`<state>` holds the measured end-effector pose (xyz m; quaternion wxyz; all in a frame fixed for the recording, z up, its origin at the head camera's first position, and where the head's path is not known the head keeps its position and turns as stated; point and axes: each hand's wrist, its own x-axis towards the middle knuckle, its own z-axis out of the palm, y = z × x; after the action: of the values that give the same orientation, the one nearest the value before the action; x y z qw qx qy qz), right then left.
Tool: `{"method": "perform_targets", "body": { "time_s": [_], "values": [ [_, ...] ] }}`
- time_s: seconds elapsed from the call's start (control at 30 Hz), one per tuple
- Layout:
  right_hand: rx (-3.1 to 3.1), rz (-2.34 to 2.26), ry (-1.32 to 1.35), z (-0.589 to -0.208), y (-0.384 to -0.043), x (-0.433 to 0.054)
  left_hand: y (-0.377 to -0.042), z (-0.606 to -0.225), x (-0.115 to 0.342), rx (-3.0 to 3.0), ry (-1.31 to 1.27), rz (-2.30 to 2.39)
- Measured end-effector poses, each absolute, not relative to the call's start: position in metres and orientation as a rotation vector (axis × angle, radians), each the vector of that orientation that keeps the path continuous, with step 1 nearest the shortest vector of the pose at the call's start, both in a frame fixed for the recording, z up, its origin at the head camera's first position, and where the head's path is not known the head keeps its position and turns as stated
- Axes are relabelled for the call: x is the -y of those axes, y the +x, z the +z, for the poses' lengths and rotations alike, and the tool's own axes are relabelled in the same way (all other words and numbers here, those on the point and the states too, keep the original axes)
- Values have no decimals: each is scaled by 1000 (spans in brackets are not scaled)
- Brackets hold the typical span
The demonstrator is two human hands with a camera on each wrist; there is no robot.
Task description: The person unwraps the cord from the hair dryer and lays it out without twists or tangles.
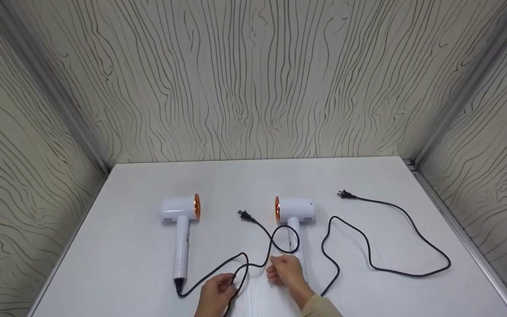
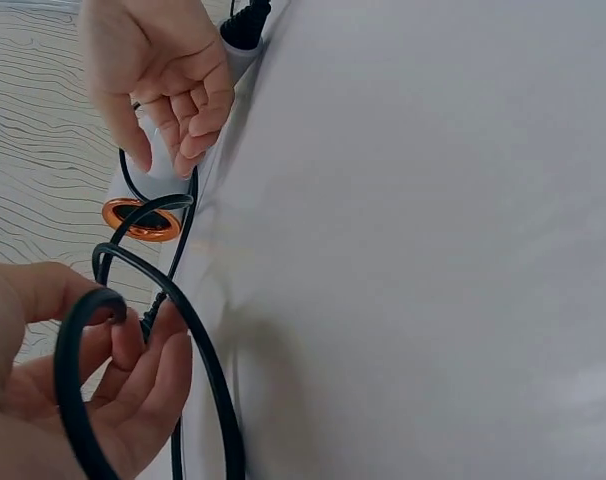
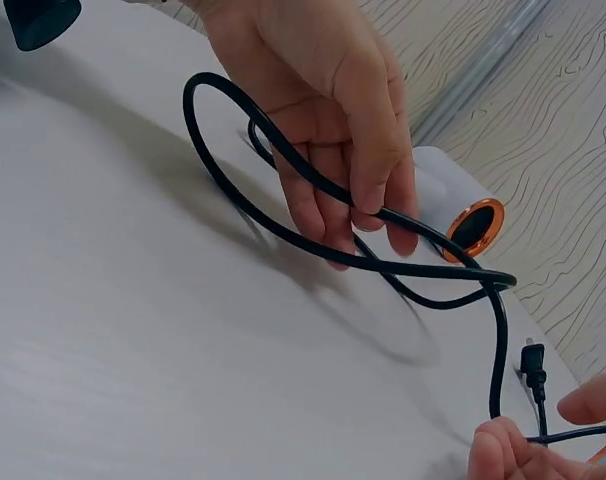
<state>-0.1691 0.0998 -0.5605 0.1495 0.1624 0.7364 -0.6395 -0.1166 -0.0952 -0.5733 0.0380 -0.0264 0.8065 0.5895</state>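
Note:
Two white hair dryers lie on the table, the left hair dryer (image 1: 181, 237) and the right hair dryer (image 1: 295, 210), their orange-rimmed ends facing each other. My left hand (image 1: 216, 294) pinches the left dryer's black cord (image 3: 313, 175) between thumb and fingers, with a loop of it hanging by the hand. Beside that cord, over the right dryer's handle, is my right hand (image 1: 286, 272); its thumb stands apart from loosely bent fingers (image 2: 198, 120). The cord passes by these fingertips, loops across the right handle and ends in a two-pin plug (image 1: 245, 215) between the dryers.
The right dryer's cord (image 1: 390, 269) winds over the right side of the white table (image 1: 117, 246), ending in another plug (image 1: 346, 194) farther back. Wood-patterned panels (image 1: 244, 88) with grey metal corner posts (image 1: 460, 92) enclose the back and sides.

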Motion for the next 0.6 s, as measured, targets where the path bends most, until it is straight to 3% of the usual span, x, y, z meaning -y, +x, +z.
{"method": "perform_targets", "body": {
  "time_s": [0.37, 0.6],
  "values": [
    [-1873, -2300, 617, -558, -174, -90, -116, -578, 99, -2378, -123, 1806],
    [-2315, -2210, 582, -554, -185, -91, -113, -580, 100, -2255, -87, 1818]
  ]
}}
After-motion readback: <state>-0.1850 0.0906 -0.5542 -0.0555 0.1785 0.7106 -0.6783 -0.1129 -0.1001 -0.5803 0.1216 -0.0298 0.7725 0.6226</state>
